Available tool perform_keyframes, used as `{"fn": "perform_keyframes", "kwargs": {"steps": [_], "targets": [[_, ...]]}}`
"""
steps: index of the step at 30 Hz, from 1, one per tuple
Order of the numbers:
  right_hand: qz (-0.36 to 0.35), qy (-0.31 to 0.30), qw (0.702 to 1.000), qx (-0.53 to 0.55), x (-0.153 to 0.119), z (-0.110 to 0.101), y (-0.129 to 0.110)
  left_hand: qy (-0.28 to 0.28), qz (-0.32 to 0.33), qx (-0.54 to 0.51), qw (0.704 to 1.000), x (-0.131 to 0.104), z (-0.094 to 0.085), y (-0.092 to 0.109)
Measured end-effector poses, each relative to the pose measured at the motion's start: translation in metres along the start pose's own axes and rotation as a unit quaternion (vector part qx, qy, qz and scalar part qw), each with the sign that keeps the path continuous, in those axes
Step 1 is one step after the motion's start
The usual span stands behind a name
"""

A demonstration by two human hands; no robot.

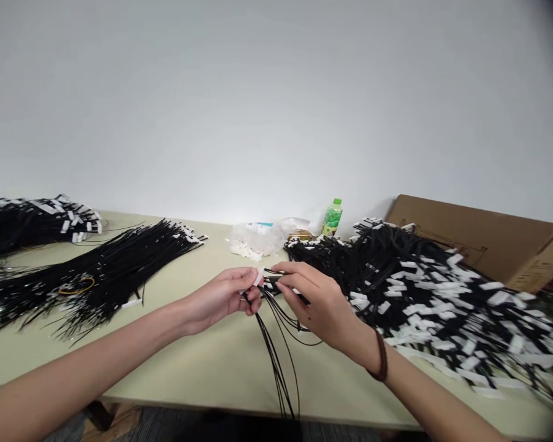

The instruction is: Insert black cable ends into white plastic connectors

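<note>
In the head view, my left hand is closed around a small white connector, thumb on top. Several thin black wires hang from it toward the table's front edge. Just to the right, my right hand pinches a black wire between thumb and fingers. Its tip points at the white piece, but I cannot tell whether the two touch. Close to the right hand lies a large pile of black cables with white connectors.
Two bundles of black wires lie on the left of the table. At the back are a clear bag of white pieces, a roll of tape and a green-capped bottle. A cardboard box stands behind the right pile.
</note>
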State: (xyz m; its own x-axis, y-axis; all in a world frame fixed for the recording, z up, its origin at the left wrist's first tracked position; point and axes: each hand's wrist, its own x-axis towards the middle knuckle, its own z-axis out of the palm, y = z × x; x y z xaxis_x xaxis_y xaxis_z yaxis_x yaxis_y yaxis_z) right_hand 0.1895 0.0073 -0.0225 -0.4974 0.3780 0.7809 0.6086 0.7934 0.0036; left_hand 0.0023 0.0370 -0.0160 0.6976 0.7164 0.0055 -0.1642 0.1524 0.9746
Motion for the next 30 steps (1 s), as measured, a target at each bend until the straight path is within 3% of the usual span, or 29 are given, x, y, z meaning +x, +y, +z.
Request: {"fn": "perform_keyframes", "kwargs": {"steps": [6, 13, 23, 30], "targets": [[0.019, -0.03, 0.999, -0.01, -0.009, 0.038, 0.027, -0.013, -0.05, -0.022, 0.998, 0.025, -0.037, -0.022], [-0.008, -0.098, 0.993, -0.072, -0.002, 0.056, 0.037, -0.012, -0.078, -0.069, 0.994, 0.037, -0.063, -0.044], [-0.054, -0.175, 0.977, -0.111, 0.002, 0.065, 0.041, 0.005, -0.102, -0.111, 0.989, 0.037, -0.075, -0.06], [-0.049, -0.185, 0.974, -0.121, 0.002, 0.065, 0.039, 0.007, -0.107, -0.131, 0.986, 0.038, -0.076, -0.066]]}}
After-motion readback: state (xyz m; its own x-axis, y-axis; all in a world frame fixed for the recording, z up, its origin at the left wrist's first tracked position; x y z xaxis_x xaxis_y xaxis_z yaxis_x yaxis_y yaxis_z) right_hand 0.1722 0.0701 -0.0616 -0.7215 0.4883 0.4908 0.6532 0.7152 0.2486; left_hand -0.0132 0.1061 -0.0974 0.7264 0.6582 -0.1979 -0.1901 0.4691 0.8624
